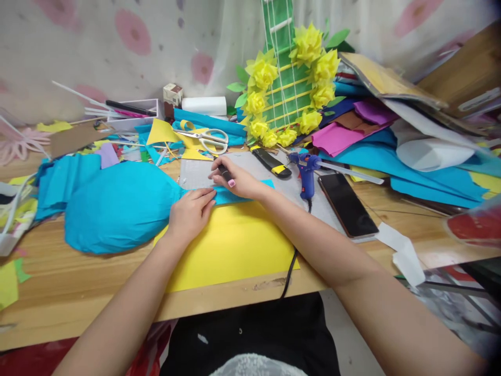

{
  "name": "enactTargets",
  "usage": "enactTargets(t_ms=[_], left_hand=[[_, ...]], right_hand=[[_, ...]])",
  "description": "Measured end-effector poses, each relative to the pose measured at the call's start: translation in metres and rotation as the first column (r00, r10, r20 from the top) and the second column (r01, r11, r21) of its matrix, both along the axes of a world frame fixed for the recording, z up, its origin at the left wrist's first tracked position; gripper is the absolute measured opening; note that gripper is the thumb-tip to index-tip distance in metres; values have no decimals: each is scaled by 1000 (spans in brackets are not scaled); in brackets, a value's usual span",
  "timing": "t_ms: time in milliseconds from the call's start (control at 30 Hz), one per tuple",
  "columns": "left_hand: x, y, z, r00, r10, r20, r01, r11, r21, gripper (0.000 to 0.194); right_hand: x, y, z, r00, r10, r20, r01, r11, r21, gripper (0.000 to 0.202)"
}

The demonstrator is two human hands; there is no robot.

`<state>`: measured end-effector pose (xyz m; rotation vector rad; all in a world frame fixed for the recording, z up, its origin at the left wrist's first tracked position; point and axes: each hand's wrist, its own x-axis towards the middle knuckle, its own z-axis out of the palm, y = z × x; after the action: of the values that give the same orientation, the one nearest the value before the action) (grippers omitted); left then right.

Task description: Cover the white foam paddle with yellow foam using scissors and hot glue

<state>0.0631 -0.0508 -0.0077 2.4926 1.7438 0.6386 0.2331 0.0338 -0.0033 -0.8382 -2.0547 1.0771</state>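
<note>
My left hand (192,210) lies with its fingers together on the neck of a blue paper-covered, rounded shape (121,206). Beside it, my right hand (235,178) is closed around a dark pen (224,172), just above the blue strip (230,196). What the pen tip touches is hidden behind the fingers. Under the blue strip a yellow sheet (235,250) reaches toward the table's front edge. A grey cutting mat (317,209) shows behind and to the right of my hands.
White scissors (213,140), a black and yellow cutter (272,163), a blue glue gun (307,175) with its cable, and a phone (348,204) lie around. Behind stands a green guitar shape (287,94) with yellow flowers. Coloured paper is piled at the right.
</note>
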Motion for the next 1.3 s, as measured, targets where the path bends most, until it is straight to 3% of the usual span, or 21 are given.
enactTargets(t_ms=[167,333,467,533,600,667,767,867,1133,1300], left_hand=[[0,1,-1,998,22,61,-21,1000,-17,31],[0,4,4,991,58,121,-44,992,-115,29],[-13,10,20,970,23,243,33,974,-223,34],[-26,13,33,960,59,275,2,977,-214,36],[-42,17,43,972,90,216,-45,978,-203,36],[-57,20,48,996,41,81,-20,971,-240,40],[-74,22,45,985,-128,-119,93,960,-265,45],[-82,21,36,953,-200,-229,137,954,-266,46],[-84,16,26,937,-220,-272,162,962,-217,47],[-86,26,38,934,-210,-288,133,955,-265,57]], right_hand=[[-20,-13,-10,990,-129,61,131,991,-19,33],[-19,-14,-17,988,-144,65,143,990,20,34],[-19,-14,-14,982,-149,117,145,989,41,33],[-20,-15,-12,977,-156,143,150,987,50,35],[-20,-15,-10,975,-158,158,151,987,53,36],[-20,-16,-10,975,-156,159,149,987,57,37],[-20,-16,-11,975,-161,154,151,986,76,39],[-20,-17,-11,974,-166,155,153,984,91,42],[-20,-17,-13,972,-181,151,165,980,112,37],[-21,-20,-10,969,-170,181,152,982,110,36]])
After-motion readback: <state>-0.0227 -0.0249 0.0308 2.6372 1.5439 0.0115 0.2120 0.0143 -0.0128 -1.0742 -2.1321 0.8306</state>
